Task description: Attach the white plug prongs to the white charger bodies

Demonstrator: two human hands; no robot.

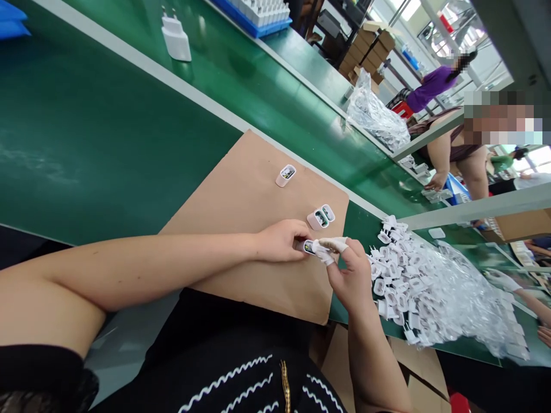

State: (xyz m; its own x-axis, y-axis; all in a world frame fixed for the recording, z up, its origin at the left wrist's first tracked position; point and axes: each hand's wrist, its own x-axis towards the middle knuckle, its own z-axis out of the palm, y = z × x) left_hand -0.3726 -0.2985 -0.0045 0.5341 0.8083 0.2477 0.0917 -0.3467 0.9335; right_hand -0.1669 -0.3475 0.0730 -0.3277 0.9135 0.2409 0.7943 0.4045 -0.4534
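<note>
One open white housing [308, 247] is being held over the cardboard [249, 195]; left hand [282, 240] is pinching it narrow, right hand [353, 272] is bringing wrapped fingertips together at its open end, can't tell if they're gripping anything. Doing this well probably means bracing the body, working square to the opening, sparing the exposed internals. At 11 o'clock another housing [284, 176] is showing internals; at 1, two open pieces [314, 222] are touching. At 4, white plug parts [390, 269] are heaping beside a clear bag [462, 292]; toward 12, a blue tray [273, 28] is carrying white pieces in rows.
</note>
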